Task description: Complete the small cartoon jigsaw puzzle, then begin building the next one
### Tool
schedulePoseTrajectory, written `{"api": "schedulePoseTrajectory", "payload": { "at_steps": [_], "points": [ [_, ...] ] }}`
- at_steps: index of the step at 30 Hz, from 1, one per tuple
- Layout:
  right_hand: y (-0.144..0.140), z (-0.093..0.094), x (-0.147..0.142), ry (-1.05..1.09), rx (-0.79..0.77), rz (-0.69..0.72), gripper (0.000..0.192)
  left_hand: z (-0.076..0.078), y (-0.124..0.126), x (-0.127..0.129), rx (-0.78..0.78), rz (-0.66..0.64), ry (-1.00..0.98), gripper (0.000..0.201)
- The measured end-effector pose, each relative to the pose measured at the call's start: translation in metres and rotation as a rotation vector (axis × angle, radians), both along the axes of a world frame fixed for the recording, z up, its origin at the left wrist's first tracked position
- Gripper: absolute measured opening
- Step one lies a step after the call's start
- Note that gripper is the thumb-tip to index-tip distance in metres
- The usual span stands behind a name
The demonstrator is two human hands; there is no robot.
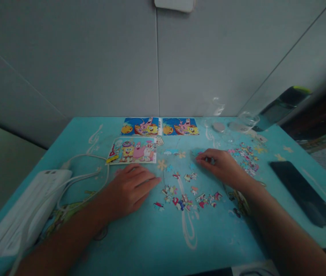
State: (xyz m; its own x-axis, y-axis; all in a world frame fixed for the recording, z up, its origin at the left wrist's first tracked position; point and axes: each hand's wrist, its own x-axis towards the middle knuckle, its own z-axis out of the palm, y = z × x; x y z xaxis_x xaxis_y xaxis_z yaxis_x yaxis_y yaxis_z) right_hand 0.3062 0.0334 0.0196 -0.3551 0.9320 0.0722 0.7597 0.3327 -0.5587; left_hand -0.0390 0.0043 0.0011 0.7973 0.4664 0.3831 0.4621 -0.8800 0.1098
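My left hand (pixel 134 187) lies palm down on the turquoise tabletop, fingers stretched out and nothing held. It is just below a cartoon picture card (pixel 133 150). My right hand (pixel 218 163) has its thumb and index finger pinched together low over the table; what is between them, if anything, is too small to make out. Close to those fingertips are blue jigsaw pieces (pixel 192 166). Between the hands, several loose jigsaw pieces (pixel 182 202) lie scattered. A denser pile of jigsaw pieces (pixel 244 156) sits beyond my right forearm.
Two blue cartoon cards (pixel 181 126) lie along the wall. Clear plastic containers (pixel 247 120) and a dark bottle (pixel 283 105) are at the back right. A black phone-like slab (pixel 305 193) lies right. A white power strip (pixel 33 209) with cables occupies the left.
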Motion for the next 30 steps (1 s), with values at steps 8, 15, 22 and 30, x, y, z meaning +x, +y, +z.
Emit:
{"api": "schedulePoseTrajectory", "payload": {
  "at_steps": [8, 15, 22, 30],
  "points": [
    [-0.002, 0.003, -0.002, -0.018, -0.022, 0.035, 0.018, 0.001, -0.004, 0.000, 0.048, -0.060, -0.073, 0.032],
    [-0.004, 0.000, -0.004, -0.001, -0.087, 0.046, 0.018, 0.003, -0.005, 0.004, 0.048, -0.073, -0.081, 0.030],
    [-0.003, -0.005, -0.003, 0.006, -0.086, 0.051, 0.018, -0.001, -0.003, 0.002, 0.034, -0.061, -0.085, 0.031],
    [-0.001, -0.009, -0.004, 0.005, -0.079, 0.055, 0.013, -0.014, 0.003, -0.002, -0.034, 0.003, -0.095, 0.036]
  ]
}}
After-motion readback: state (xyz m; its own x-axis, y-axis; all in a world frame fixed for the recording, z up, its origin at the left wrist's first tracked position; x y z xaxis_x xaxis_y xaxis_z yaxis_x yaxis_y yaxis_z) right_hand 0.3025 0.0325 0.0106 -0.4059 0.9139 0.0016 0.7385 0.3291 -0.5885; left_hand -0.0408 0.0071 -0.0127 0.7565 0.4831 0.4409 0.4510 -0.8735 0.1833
